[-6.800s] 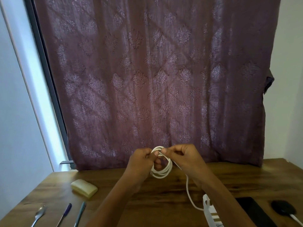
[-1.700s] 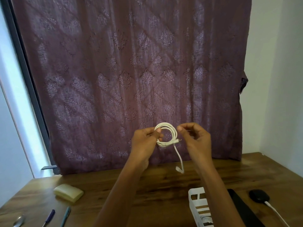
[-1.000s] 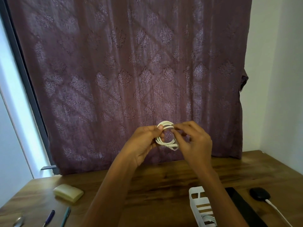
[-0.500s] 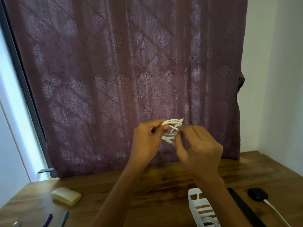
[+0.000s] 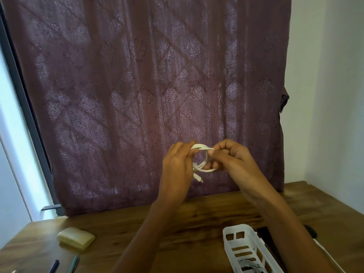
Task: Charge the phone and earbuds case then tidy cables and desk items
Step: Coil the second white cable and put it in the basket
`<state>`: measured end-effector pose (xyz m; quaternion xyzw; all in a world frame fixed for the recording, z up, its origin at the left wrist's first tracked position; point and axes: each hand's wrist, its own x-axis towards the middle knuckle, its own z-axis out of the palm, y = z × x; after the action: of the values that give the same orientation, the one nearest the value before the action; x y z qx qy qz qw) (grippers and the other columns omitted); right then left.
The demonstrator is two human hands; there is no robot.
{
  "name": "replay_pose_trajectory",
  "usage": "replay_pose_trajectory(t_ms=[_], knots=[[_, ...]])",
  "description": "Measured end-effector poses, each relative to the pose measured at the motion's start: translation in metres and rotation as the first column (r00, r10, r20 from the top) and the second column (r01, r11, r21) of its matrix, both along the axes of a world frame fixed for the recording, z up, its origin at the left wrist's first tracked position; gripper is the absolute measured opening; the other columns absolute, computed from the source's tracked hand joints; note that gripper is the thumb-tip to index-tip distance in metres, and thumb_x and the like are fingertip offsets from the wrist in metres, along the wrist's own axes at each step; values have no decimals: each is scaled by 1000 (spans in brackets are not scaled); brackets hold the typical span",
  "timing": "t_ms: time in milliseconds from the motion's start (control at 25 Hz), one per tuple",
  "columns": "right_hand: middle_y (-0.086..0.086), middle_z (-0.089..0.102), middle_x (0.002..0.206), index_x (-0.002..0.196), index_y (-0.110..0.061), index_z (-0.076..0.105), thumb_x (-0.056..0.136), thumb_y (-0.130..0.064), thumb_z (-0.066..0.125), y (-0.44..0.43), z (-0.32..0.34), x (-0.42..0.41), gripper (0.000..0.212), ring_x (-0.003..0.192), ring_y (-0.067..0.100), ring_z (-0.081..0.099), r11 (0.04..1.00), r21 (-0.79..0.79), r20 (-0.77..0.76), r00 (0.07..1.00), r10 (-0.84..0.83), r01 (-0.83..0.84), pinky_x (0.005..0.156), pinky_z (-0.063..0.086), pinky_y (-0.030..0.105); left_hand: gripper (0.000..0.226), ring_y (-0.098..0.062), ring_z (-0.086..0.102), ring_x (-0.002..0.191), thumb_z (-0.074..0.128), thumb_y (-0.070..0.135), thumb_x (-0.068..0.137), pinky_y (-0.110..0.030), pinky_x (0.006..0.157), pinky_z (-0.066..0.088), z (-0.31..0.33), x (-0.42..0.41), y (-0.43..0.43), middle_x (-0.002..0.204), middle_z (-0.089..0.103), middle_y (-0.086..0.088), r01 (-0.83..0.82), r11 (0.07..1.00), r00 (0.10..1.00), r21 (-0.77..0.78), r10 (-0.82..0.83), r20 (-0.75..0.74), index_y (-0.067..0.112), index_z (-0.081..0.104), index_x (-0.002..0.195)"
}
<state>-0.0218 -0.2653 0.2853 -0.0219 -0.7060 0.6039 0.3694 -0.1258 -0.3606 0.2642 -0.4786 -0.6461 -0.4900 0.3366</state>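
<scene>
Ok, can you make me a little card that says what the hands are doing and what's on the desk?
left hand: grips one side of the coiled white cable
right hand: pinches the other side
coil: held above the desk, plug end dangling
basket: white, slotted, near right, grey cable inside
left side: pale yellow block, blue pen, green pen
</scene>
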Motion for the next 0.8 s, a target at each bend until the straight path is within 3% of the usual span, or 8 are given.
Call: replay_pose_trajectory(t_ms=[200, 320, 440, 520, 560, 600, 680, 800], knots=[[-4, 48, 39, 75, -11, 65, 81, -12, 66, 9, 0, 3, 6, 34, 2, 35, 994, 68, 10, 997, -82, 82, 39, 31, 13, 25, -5, 45, 68, 48, 9, 88, -4, 67, 35, 6, -9, -2, 81, 60, -4, -45, 997, 996, -58, 41, -75, 9, 67, 104], [14, 67, 68, 76, -29, 71, 80, -21, 67, 20, -5, -1, 10, 63, 28, 59, 948, 222, -11, 972, -233, 230, 61, 49, 38, 22, 0, 52, 61, 50, 13, 93, -7, 61, 39, 8, -3, -6, 74, 61, 7, 79, 994, 978, -74, -62, 201, 20, 69, 101], [-2, 71, 74, 81, -27, 69, 86, -13, 61, 23, -15, -9, 17, 69, 8, 65, 962, 133, -17, 971, -240, 240, 61, 53, 27, 22, 1, 52, 54, 47, 14, 94, -14, 58, 46, 9, 5, -4, 66, 57, 8, 319, 942, 721, 103, -311, 620, 27, 66, 91], [-2, 71, 65, 84, -15, 65, 87, -7, 58, 19, -18, -14, 11, 58, 6, 64, 986, -77, -21, 989, -148, 146, 52, 51, 20, 19, 1, 54, 53, 44, 9, 94, -17, 59, 50, 10, 11, -2, 66, 58, 4, 432, 851, 473, 299, -496, 728, 14, 62, 95], [-1, 70, 61, 84, -11, 62, 87, -5, 57, 17, -18, -16, 8, 54, 7, 64, 976, -203, -27, 996, -86, 79, 48, 51, 20, 17, -1, 57, 57, 44, 8, 94, -20, 64, 52, 9, 12, -1, 67, 61, 4, 455, 824, 412, 339, -532, 740, 9, 60, 97], [-1, 69, 59, 85, -8, 60, 87, -4, 56, 15, -18, -17, 6, 50, 7, 63, 950, -312, -40, 999, -27, 13, 46, 51, 20, 16, -3, 60, 65, 44, 7, 94, -22, 69, 52, 9, 13, -2, 72, 64, 3, 472, 825, 414, 311, -519, 748, 9, 59, 99], [2, 67, 60, 86, -6, 59, 87, -3, 55, 14, -18, -17, 6, 47, 7, 60, 908, -417, -45, 998, 34, -50, 45, 52, 20, 19, -8, 62, 87, 47, 5, 93, -19, 76, 52, 8, 9, -6, 93, 66, 2, 486, 869, 543, 95, -385, 746, 14, 57, 107], [3, 66, 65, 87, -5, 61, 87, -2, 55, 13, -18, -17, 7, 50, 8, 59, 937, -346, -13, 999, 40, -42, 45, 50, 18, 38, -5, 58, 104, 54, 5, 89, -18, 84, 50, 15, 3, -12, 111, 61, 6, 527, 839, 644, -131, -295, 706, 22, 50, 123]])
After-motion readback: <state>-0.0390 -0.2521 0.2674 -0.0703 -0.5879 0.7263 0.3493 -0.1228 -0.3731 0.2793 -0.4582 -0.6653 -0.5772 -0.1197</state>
